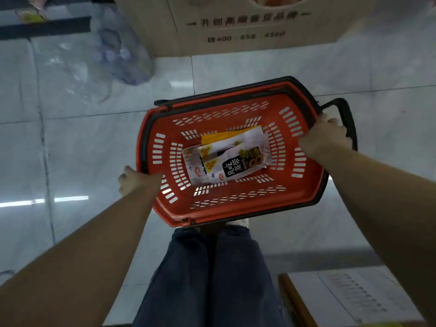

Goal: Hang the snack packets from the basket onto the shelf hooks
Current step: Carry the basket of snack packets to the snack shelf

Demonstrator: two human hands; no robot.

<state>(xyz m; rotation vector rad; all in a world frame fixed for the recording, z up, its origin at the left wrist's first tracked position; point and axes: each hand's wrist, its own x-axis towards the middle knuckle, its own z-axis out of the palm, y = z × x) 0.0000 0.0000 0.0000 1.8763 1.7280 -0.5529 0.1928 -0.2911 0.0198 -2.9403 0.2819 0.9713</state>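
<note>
We hold one red plastic shopping basket with slotted sides (236, 204) in front of us with both hands, up off the shiny pale tiled floor (70, 149), so that we can carry it. Our left hand (132, 179) grips the rim at one end, with the fingers curled round the edge. Our right hand (324, 135) grips the other end, next to the black handle (346, 119) that sticks out just past it, and its fingers are curled tight too. We think we use two hands so the basket stays flat and nothing slides out. Between our hands, at the bottom of the basket, lie the white snack packets with black and yellow labels (226, 159). We can count about three, with something yellow under them, but they lie on top of each other, so we cannot be sure. No packet is in a hand yet. One big brown cardboard box with printed writing (247, 24) stands far ahead of our hands. We see no hooks here.
</note>
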